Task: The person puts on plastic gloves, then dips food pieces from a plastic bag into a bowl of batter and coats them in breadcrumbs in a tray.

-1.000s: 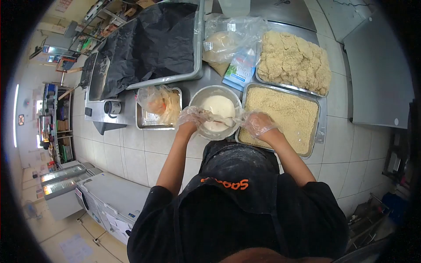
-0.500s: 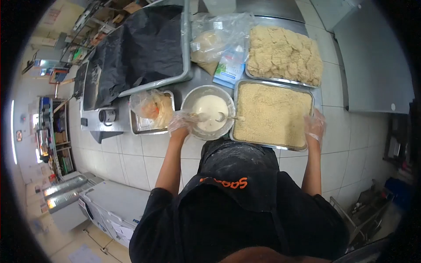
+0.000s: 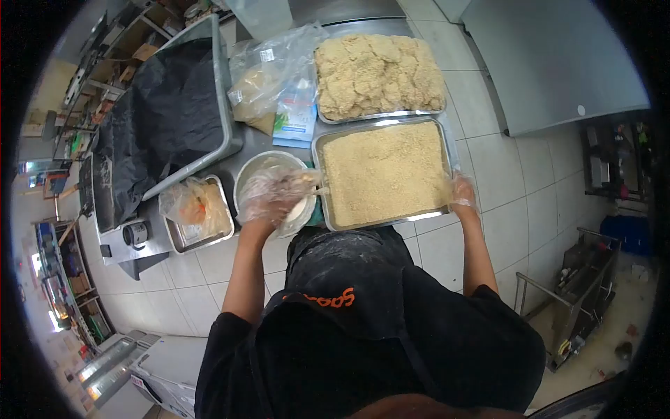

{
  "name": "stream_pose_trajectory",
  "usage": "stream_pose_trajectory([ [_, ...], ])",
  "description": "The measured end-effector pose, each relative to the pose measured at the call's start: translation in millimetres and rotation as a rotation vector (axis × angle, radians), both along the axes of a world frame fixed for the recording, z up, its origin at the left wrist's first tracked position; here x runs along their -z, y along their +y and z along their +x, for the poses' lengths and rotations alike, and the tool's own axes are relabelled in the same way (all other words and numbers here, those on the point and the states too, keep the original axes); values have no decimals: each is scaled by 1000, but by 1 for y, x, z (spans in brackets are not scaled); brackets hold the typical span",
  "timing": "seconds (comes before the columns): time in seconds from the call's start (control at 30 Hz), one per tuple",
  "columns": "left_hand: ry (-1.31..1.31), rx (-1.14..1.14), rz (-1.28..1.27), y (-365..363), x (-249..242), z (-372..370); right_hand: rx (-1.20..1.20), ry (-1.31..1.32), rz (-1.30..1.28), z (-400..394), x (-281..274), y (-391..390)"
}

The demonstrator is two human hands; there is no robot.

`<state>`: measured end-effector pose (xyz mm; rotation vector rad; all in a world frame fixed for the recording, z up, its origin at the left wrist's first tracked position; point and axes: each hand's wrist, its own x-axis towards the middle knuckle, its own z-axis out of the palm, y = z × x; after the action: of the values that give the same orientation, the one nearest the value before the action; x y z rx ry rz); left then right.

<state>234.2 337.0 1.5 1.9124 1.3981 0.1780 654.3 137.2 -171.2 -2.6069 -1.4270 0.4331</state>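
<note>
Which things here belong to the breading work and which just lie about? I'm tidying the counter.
In use: left hand, batter bowl, right hand, crumb tray, breaded pieces.
Lying about: black-lined bin, plastic bags, small tray.

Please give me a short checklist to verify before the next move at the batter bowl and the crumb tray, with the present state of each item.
1. Both hands gloved: ok, clear plastic covers the left hand and right hand.
2. Left hand at the batter bowl: ok, it is over the bowl.
3. Piece held in the left hand: cannot tell, the glove hides it.
4. Right hand steadies the crumb tray: ok, it rests at the tray's right corner.
5. Crumb layer free for a piece: ok, nothing lies on it.
6. Tray of breaded pieces has room: not ok, heaped full.
</note>
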Motion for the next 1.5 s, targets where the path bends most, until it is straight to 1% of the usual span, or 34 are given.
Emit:
stream_pose_trajectory([
  [0.07, -107, 99, 76, -4, 14, 20, -60, -91, 31, -2, -2, -2],
  [0.1, 1, 225, 5, 2, 2, 45, -63, -97, 30, -6, -4, 1],
  [0.13, 112, 348, -65, 7, -5, 59, -173, -122, 162, -14, -4, 4],
  [0.17, 111, 344, -68, 8, 6, 62, -283, -142, 292, -20, -3, 4],
  [0.2, 105, 387, 105, 7, 25, 63, -353, -141, 189, -29, -3, 8],
  [0.23, 99, 432, 277, 6, 41, 63, -354, -139, 187, -39, -3, 11],
  [0.3, 67, 408, 267, 11, 50, 58, -197, -142, -95, -88, -54, 40],
  [0.33, 36, 386, 256, 13, 54, 51, -197, -141, -99, -94, -33, 40],
  [0.37, 37, 386, 252, 13, 61, 42, -143, -149, -76, -99, 4, 40],
  [0.4, 104, 320, 312, 13, 68, 29, -89, -156, -51, -100, 25, 41],
  [0.43, 171, 254, 375, 14, 71, 17, -90, -154, -51, -96, 27, 46],
  [0.5, 191, 231, 321, 16, 47, -5, -6, 590, 14, -87, 20, 61],
  [0.53, 207, 205, 262, 18, 34, -14, -12, 591, 12, -86, 12, 67],
  [0.57, 209, 197, 260, 20, 22, -21, -71, 741, 45, -88, -10, 76],
  [0.6, 250, 74, 144, 21, 12, -28, -130, 893, 76, -92, -29, 84],
  [0.63, 290, -49, 27, 23, 7, -37, -136, 895, 70, -96, -41, 91],
  [0.7, 244, -106, 61, 23, 23, -75, -366, 803, 73, -102, -62, 108],
  [0.73, 197, -155, 97, 25, 29, -93, -376, 804, 72, -104, -77, 122],
  [0.8, 181, -205, 119, 30, 23, -117, -376, 531, -211, -107, -99, 151],
  [0.83, 165, -245, 139, 32, 21, -131, -391, 530, -212, -97, -78, 151],
  [0.87, 166, -262, 142, 37, 27, -152, -488, 231, -117, -78, -39, 147],
  [0.9, 309, -333, 225, 43, 40, -176, -578, -68, -17, -70, -10, 147],
  [0.93, 453, -404, 304, 46, 48, -190, -568, -130, 13, -79, 0, 144],
  [0.97, 457, -422, 301, 49, 43, -194, -586, -129, 15, -78, 6, 148],
  [1.03, 642, -398, 272, 59, 29, -202, -584, 343, -162, -68, 14, 156],
  [1.07, 663, -310, 330, 64, 31, -213, -602, 345, -163, -63, 13, 155],
  [1.13, 661, -326, 344, 73, 42, -232, -561, 612, -150, -69, -2, 153],
  [1.2, 711, -366, 311, 80, 49, -259, -613, 585, -272, -104, -53, 153],
  [1.23, 762, -412, 263, 85, 51, -265, -665, 609, -274, -124, -42, 145],
  [1.3, 779, -408, 278, 91, 59, -273, -770, 145, -161, -159, -17, 130],
  [1.33, 788, -403, 306, 91, 58, -270, -798, 157, -149, -179, -23, 130],
  [1.4, 794, -406, 333, 93, 64, -280, -823, -152, -336, -212, -47, 131],
  [1.43, 793, -468, 371, 95, 72, -285, -831, -158, -331, -215, -40, 137],
  [1.5, 771, -511, 395, 96, 79, -282, -865, 4, -222, -212, -30, 142],
])
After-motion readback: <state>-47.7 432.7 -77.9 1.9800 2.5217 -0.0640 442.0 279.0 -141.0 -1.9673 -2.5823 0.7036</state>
